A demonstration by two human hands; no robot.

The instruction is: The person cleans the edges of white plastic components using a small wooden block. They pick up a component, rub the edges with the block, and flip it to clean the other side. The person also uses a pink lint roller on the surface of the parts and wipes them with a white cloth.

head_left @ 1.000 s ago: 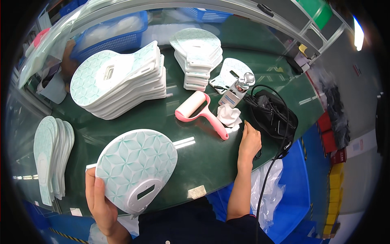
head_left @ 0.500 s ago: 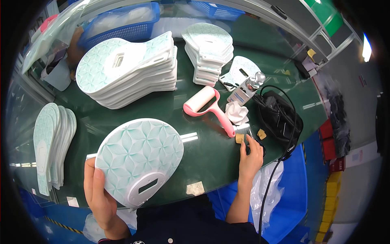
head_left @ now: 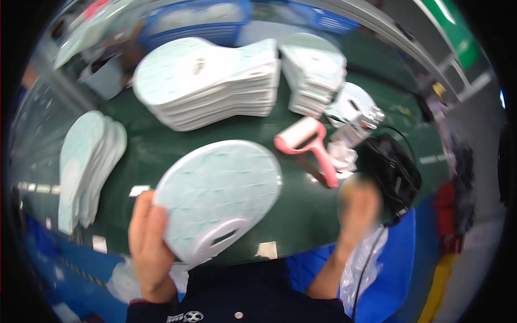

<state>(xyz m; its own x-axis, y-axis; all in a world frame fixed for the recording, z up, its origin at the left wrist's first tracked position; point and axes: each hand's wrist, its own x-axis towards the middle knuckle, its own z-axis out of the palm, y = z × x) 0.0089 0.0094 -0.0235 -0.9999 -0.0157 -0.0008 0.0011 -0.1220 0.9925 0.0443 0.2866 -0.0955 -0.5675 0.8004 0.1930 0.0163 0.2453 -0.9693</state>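
Note:
My left hand [head_left: 148,242] grips a round pale-green patterned fan panel [head_left: 218,194] by its handle end, tilted above the near edge of the dark green table [head_left: 301,215]. My right hand [head_left: 358,207] is raised over the table's right side and is badly blurred; whether it holds anything cannot be told. A pink lint roller [head_left: 307,142] lies just beyond it. A tall pile of the same panels [head_left: 210,81] sits at the back, with a smaller pile [head_left: 315,75] to its right.
A row of panels [head_left: 86,161] leans at the table's left. Black device with a cable [head_left: 393,169] lies at right, beside crumpled white paper [head_left: 342,159] and a metal tool [head_left: 361,121]. Blue baskets [head_left: 194,16] stand at the back. Blue bins sit below the table.
The view has shifted and blurred. My left hand has lifted the panel higher and toward the centre. My right hand has risen off the table, closer to me.

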